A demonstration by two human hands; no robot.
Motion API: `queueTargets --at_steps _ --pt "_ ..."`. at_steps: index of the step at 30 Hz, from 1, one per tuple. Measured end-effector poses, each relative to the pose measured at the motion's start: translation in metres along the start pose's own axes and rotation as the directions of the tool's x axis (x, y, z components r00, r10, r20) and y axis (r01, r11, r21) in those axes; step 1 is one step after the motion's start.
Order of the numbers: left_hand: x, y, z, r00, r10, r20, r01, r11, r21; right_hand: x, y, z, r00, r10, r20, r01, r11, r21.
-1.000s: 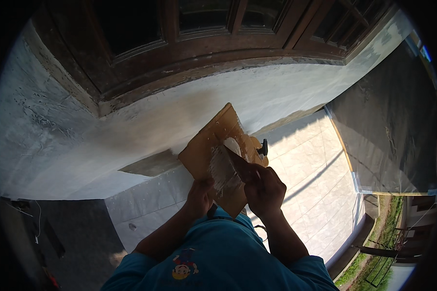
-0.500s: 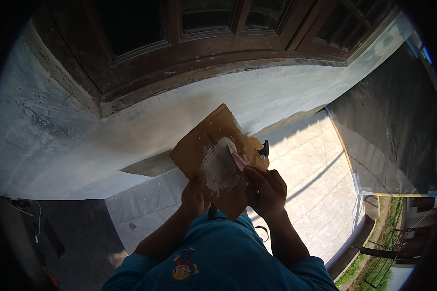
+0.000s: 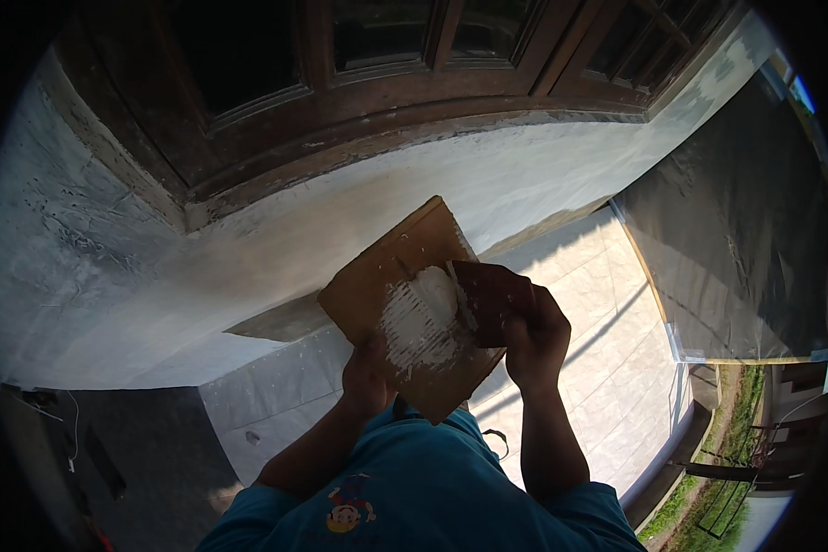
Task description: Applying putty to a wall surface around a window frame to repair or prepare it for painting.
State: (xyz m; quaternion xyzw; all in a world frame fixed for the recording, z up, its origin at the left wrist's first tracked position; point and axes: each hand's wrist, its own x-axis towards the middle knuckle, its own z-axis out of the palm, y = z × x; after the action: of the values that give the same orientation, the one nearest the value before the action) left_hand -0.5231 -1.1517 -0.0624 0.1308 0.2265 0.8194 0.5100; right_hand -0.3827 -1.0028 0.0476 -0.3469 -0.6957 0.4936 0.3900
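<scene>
A brown board that looks like cardboard (image 3: 368, 276) is tilted in front of my body. My left hand (image 3: 366, 379) is closed on its lower left edge. White putty (image 3: 419, 322) covers its middle, ridged on the left and heaped smoother at the upper right. My right hand (image 3: 538, 331) grips a flat, dark reddish putty spreader (image 3: 484, 293), whose left edge meets the board beside the heap. Its fingers partly hide the spreader, which itself covers the board's right side.
A whitish wall (image 3: 331, 198) rises ahead, below a dark brown wooden window frame (image 3: 359, 92). Pale floor tiles (image 3: 589, 322) spread to the right, up to a hanging dark sheet (image 3: 727, 221). A dark floor area (image 3: 156, 460) lies at the lower left.
My right hand has moved up and right and turned, so the spreader now lies broad side up at the putty's right edge. A whiter heap of putty shows. The left hand keeps its hold.
</scene>
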Motion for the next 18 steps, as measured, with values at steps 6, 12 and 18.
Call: queueTargets --at_steps 6,12,18 --pt "0.000 0.003 0.006 0.995 -0.081 -0.058 0.077 0.995 -0.066 -0.012 0.009 0.005 0.999 -0.020 -0.026 0.021 1.000 0.021" --pt "-0.002 0.000 -0.007 0.998 -0.056 0.001 0.056 0.997 -0.053 -0.005 0.030 -0.006 0.989 0.142 -0.032 -0.126 0.944 0.304" --pt "-0.002 0.002 0.004 0.995 -0.089 -0.049 0.089 0.996 -0.012 0.003 0.027 -0.010 0.989 0.136 -0.056 -0.120 0.967 0.226"
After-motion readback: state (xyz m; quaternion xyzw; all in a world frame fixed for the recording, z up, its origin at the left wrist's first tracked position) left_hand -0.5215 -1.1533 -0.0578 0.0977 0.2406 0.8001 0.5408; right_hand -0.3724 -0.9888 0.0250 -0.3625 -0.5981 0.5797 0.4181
